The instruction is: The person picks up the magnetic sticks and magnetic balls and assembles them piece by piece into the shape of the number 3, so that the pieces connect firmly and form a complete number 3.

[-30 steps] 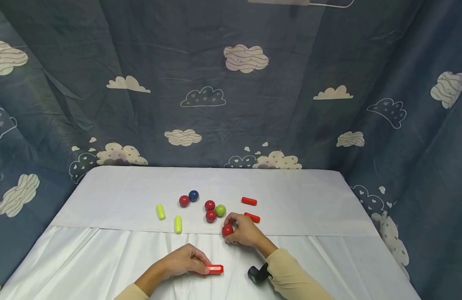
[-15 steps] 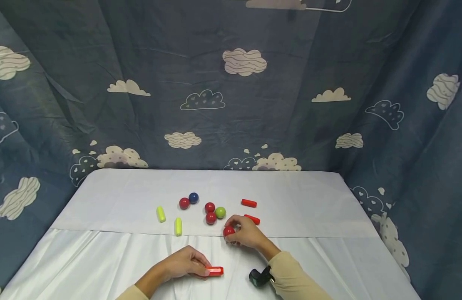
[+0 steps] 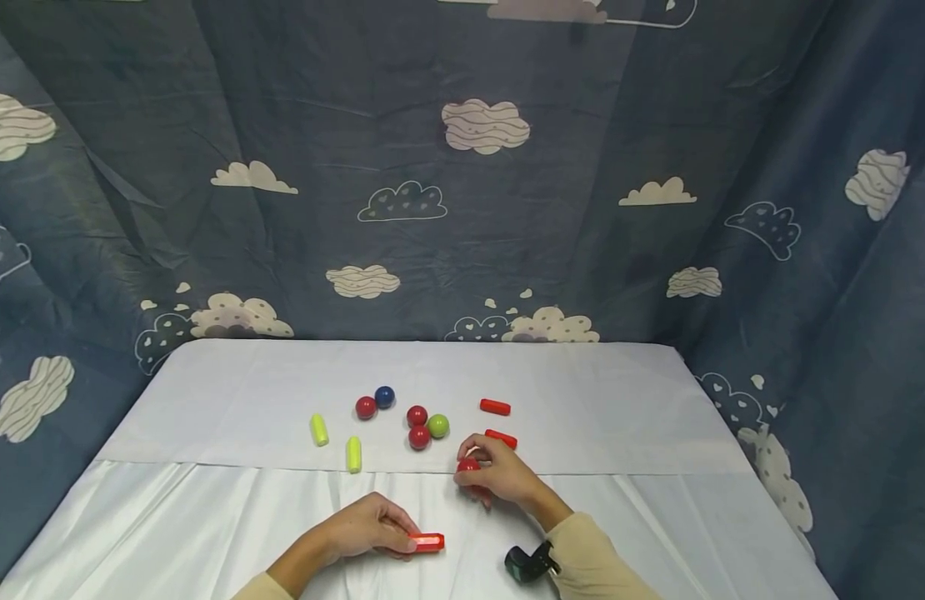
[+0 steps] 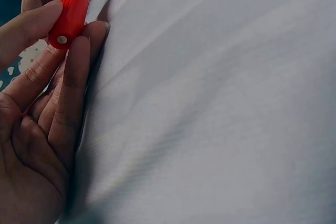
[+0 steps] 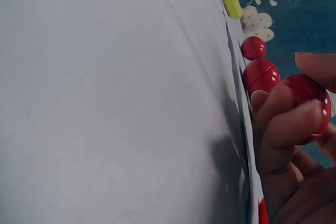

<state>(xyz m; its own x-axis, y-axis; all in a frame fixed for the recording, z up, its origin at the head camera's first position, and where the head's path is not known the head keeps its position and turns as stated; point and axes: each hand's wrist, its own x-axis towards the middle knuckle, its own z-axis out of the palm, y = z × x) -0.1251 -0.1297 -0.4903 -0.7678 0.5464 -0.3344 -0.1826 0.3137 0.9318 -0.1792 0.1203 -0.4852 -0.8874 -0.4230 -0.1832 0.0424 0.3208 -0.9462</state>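
Observation:
My left hand [image 3: 368, 527] pinches a short red ribbed plastic stick [image 3: 430, 542] by one end, low over the white cloth. In the left wrist view the red stick [image 4: 73, 11] sits between thumb and fingertips, a small pale dot on its near end. My right hand [image 3: 505, 475] grips a glossy red ball [image 3: 467, 464], partly covered by the fingers. The right wrist view has this red ball [image 5: 310, 88] between thumb and curled fingers. Just beyond the right hand lies another red stick [image 3: 501, 438], its lower end near the knuckles.
Ahead lie red balls [image 3: 419, 437], a green ball [image 3: 437, 426] and a blue ball [image 3: 384, 397]. Two yellow-green sticks [image 3: 353, 455] are at left, and one more red stick [image 3: 495, 407] farther back. A cloud-patterned curtain [image 3: 402, 250] closes off the table's [image 3: 582, 383] far side.
My right hand has shifted slightly right with the red ball, and its fingers now cover more of it. The left hand stays in place with its red stick. The head view tilts a little.

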